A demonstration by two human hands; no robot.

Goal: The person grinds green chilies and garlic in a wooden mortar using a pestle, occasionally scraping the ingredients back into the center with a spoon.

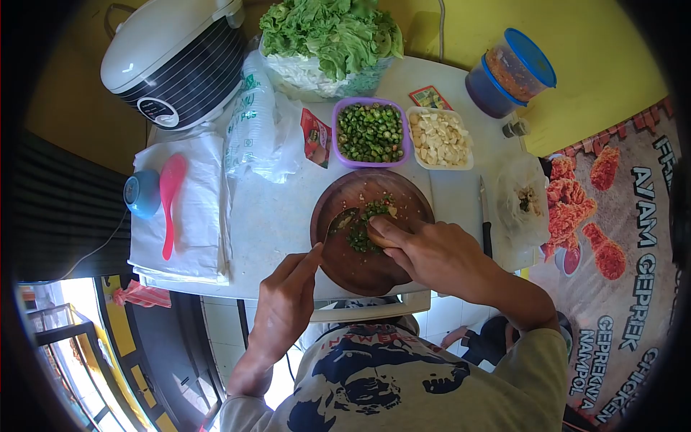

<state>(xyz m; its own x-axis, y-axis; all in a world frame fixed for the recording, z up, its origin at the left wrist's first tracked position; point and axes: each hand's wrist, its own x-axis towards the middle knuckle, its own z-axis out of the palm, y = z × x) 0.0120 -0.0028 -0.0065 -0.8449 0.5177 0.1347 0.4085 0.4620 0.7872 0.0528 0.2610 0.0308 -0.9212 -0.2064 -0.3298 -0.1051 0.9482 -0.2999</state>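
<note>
A round brown wooden mortar (338, 270) sits at the table's front edge, with crushed green chilli (362, 237) and small pale bits in its middle. My left hand (282, 306) is closed on the handle of a metal spoon (342, 219), whose bowl rests in the mortar left of the chilli. My right hand (446, 258) is wrapped round a light-brown wooden pestle (378, 236), its end against the crushed chilli. Most of the pestle is hidden by my fingers. Behind the mortar stand a purple tub of cut green chillies (369, 133) and a white tub of peeled garlic cloves (439, 139).
A knife (485, 216) lies right of the mortar, beside a plastic bag (520, 198). Lettuce (327, 39), a rice cooker (180, 61) and blue-lidded containers (509, 72) stand behind. To the left are a pink rice paddle (170, 201), a blue bowl (142, 194) and white paper sheets (194, 245).
</note>
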